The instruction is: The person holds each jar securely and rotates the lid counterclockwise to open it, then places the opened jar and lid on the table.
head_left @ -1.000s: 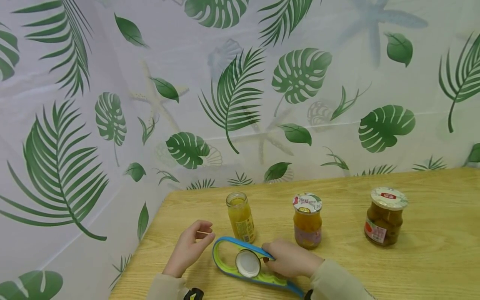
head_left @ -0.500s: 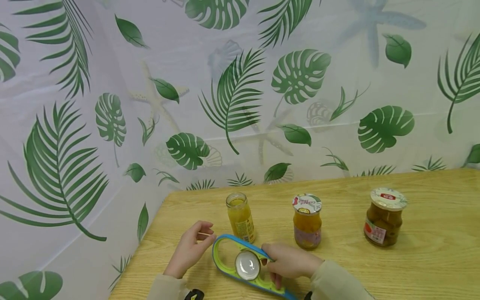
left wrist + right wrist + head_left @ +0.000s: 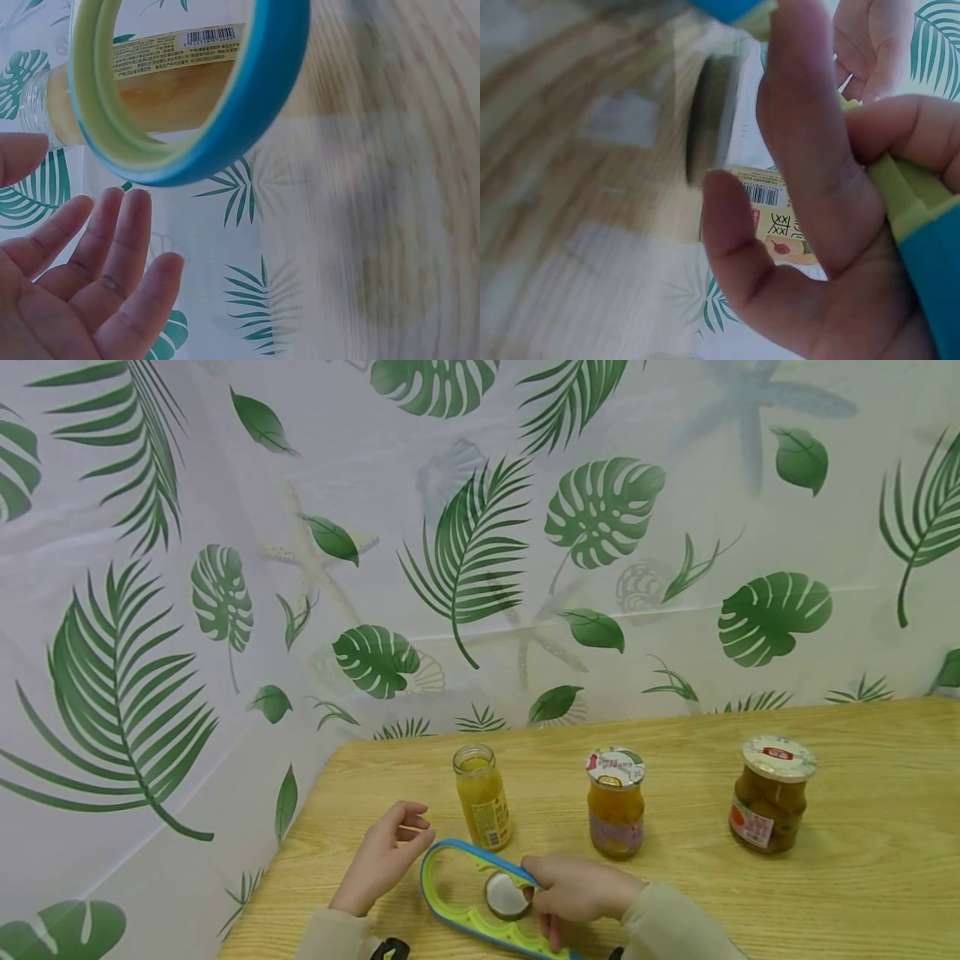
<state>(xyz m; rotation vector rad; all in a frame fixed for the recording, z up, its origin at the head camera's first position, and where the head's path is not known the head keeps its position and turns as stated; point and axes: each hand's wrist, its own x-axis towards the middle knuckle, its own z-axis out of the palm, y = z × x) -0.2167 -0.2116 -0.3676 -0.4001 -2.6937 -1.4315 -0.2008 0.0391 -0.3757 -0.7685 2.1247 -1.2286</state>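
Since the earlier frame, the jar lid (image 3: 504, 895) has been released from between the bands of the blue-and-green opener (image 3: 467, 919); it is now seen smaller, through the loop, at lower centre, and whether the table (image 3: 862, 777) is touched cannot be told. The opener is gripped at its right part by the right hand (image 3: 576, 887), fingers curled. The left hand (image 3: 381, 860), fingers relaxed and slightly bent, is noted just beside the loop's left end. Behind the loop, an open jar (image 3: 482, 802) is seen.
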